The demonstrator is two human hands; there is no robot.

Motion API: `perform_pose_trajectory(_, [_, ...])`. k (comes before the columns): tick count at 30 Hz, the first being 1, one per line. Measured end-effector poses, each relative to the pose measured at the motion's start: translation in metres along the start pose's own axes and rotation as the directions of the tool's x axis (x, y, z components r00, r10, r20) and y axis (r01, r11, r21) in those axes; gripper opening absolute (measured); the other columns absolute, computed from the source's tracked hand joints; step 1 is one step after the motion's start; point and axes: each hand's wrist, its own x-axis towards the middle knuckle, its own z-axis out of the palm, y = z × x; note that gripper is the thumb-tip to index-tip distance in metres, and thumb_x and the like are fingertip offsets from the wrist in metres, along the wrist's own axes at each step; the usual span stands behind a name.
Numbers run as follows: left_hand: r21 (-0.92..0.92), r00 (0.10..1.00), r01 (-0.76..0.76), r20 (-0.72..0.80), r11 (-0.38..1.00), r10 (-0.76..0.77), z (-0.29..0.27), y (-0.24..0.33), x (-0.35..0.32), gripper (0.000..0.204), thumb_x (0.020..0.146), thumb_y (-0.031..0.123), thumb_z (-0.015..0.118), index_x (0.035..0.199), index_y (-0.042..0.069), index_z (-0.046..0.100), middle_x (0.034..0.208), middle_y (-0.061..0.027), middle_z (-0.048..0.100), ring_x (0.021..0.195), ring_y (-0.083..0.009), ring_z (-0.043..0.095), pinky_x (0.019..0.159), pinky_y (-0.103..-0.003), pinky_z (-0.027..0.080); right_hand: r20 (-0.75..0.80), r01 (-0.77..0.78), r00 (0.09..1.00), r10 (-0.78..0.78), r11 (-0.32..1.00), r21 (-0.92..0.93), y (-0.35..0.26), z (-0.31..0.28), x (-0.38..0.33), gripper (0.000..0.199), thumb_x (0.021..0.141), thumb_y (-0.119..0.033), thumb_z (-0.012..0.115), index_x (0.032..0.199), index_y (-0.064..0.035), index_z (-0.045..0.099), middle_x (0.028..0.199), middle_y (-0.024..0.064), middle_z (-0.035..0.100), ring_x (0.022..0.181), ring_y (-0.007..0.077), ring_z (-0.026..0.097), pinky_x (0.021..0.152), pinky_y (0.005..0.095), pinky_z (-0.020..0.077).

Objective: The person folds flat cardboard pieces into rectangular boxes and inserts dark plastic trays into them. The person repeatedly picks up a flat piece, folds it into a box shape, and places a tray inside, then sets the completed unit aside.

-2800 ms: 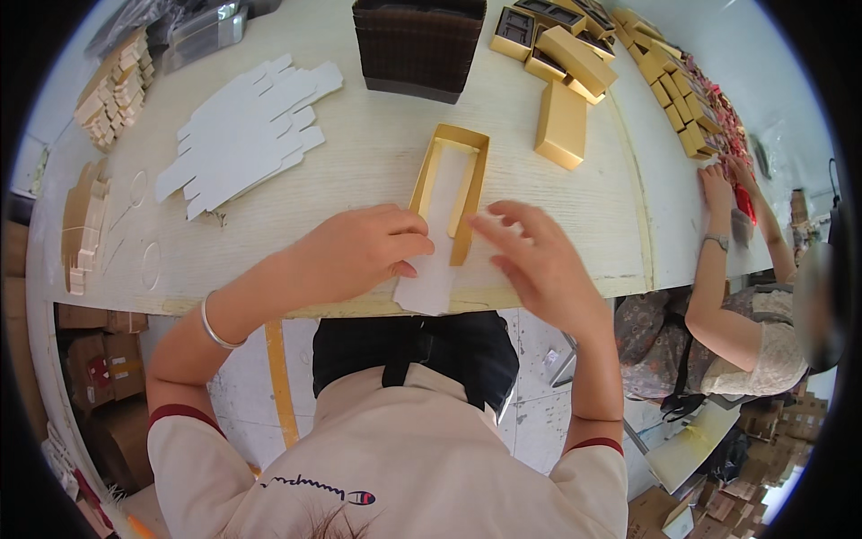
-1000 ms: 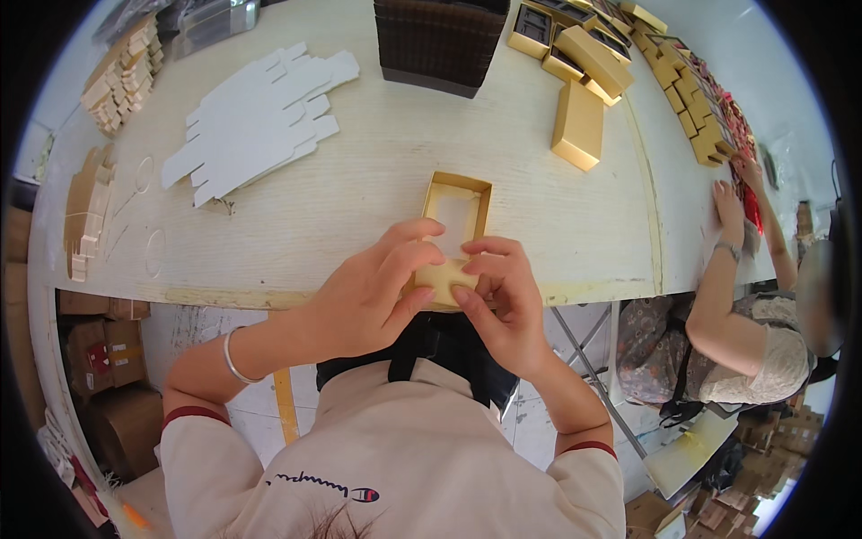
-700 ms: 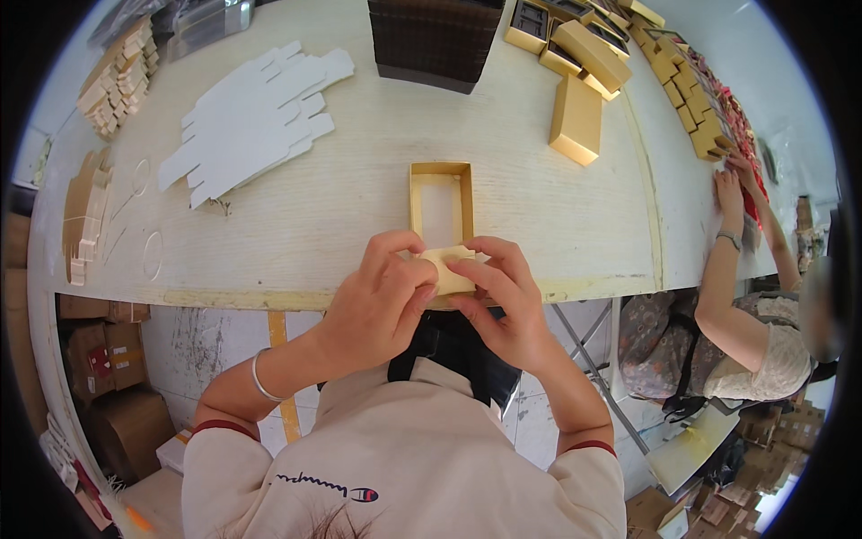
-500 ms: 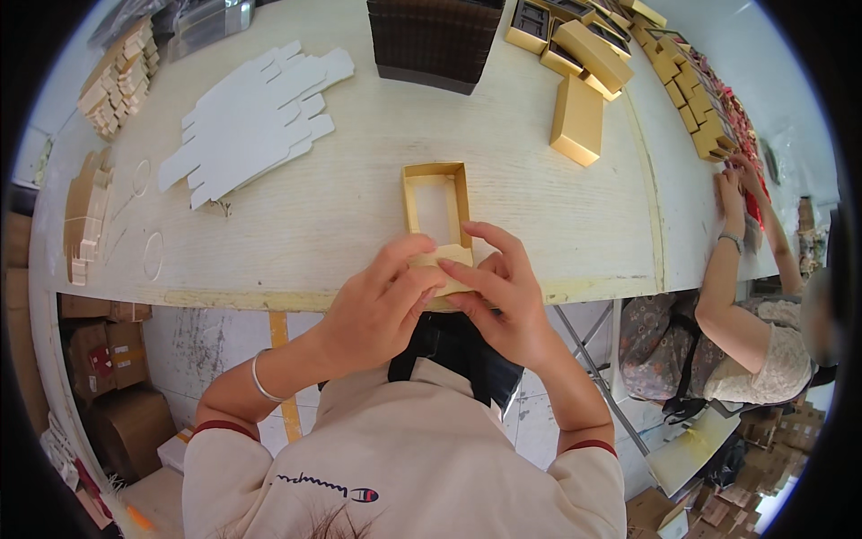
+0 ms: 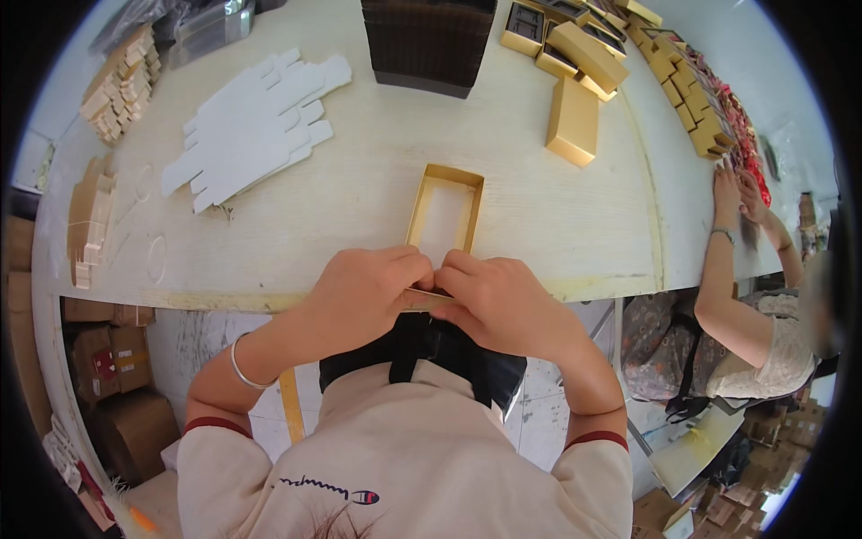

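Note:
A shallow gold cardboard box (image 5: 476, 208) lies at the table's front edge, its open top up and a pale area showing inside its walls. At its near end, my left hand (image 5: 373, 286) has its fingers bent in and pressed on the card. My right hand (image 5: 505, 301) meets it there from the other side, thumb below and fingers above the folded near edge. The two sets of fingertips almost touch. Both hands hide most of that end, where only a strip of tan card (image 5: 422, 300) shows below the fingers.
White flat carton blanks (image 5: 247, 130) lie to the left, near folded tan card pieces (image 5: 88, 220). A tall stack of black trays (image 5: 429, 45) stands at the back. Gold boxes (image 5: 575, 121) are piled at the back right. At the far right a co-worker's hands (image 5: 738, 190) handle something red.
My hands have closed in on the box's near end, knuckles now upward. The box has turned slightly and its far end has shifted right. The near flap has gone under my fingers.

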Motion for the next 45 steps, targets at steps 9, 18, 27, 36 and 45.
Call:
perform_pose_trajectory(9, [0.415, 0.969, -0.175, -0.089, 0.893, 0.232, -0.020, -0.011, 0.015, 0.024, 0.070, 0.011, 0.073, 0.085, 0.007, 0.056, 0.090, -0.0084, 0.055, 0.082, -0.0298, 0.053, 0.074, -0.040, 0.044, -0.084, -0.106, 0.975, 0.207, 0.761, 0.640, -0.021, -0.017, 0.010, 0.034, 0.084, 0.001, 0.064, 0.117, -0.0013, 0.057, 0.127, 0.0153, 0.050, 0.092, 0.0261, 0.059, 0.080, 0.0320, 0.0509])
perform_pose_trajectory(18, [0.141, 0.992, -0.120, 0.055, 0.983, 0.113, -0.069, -0.050, 0.061, 0.053, 0.069, 0.008, 0.076, 0.115, 0.008, 0.049, 0.123, -0.0137, 0.048, 0.101, -0.0338, 0.053, 0.087, -0.040, 0.044, -0.701, -0.092, 0.643, -0.308, 0.878, -0.470, 0.068, -0.106, 0.113, 0.025, 0.081, -0.007, 0.069, 0.104, -0.0001, 0.064, 0.102, 0.0159, 0.062, 0.105, 0.0317, 0.057, 0.087, 0.0401, 0.0455])
perform_pose_trajectory(27, [0.078, 0.997, 0.022, -0.075, 0.997, -0.016, -0.062, -0.075, 0.058, 0.070, 0.070, 0.011, 0.077, 0.133, 0.010, 0.045, 0.124, -0.0104, 0.055, 0.113, -0.0322, 0.048, 0.101, -0.041, 0.037, -0.515, -0.131, 0.842, -0.162, 0.864, -0.486, 0.092, -0.131, 0.148, 0.007, 0.077, -0.009, 0.072, 0.077, -0.0035, 0.068, 0.081, 0.0063, 0.063, 0.089, 0.0261, 0.058, 0.081, 0.0385, 0.0457])
perform_pose_trajectory(36, [0.166, 0.980, -0.084, -0.164, 0.982, 0.112, -0.057, -0.089, 0.054, 0.071, 0.070, 0.010, 0.077, 0.132, 0.010, 0.044, 0.126, -0.0104, 0.053, 0.112, -0.0316, 0.048, 0.101, -0.041, 0.037, -0.672, 0.017, 0.737, 0.072, 0.992, 0.125, 0.064, -0.154, 0.123, 0.023, 0.087, -0.021, 0.070, 0.099, -0.0024, 0.063, 0.097, 0.0033, 0.062, 0.089, 0.0125, 0.055, 0.082, 0.0267, 0.0433])
perform_pose_trajectory(45, [-0.003, 0.983, -0.093, -0.157, 0.996, 0.092, -0.051, -0.081, 0.056, 0.074, 0.071, 0.005, 0.077, 0.136, 0.012, 0.042, 0.128, -0.0105, 0.050, 0.117, -0.0312, 0.047, 0.101, -0.040, 0.038, 0.006, -0.320, 0.876, 0.482, 0.573, 0.754, 0.075, -0.112, 0.023, 0.040, 0.078, -0.020, 0.061, 0.113, -0.0033, 0.054, 0.104, 0.0040, 0.057, 0.088, 0.0078, 0.055, 0.074, 0.0196, 0.0422])
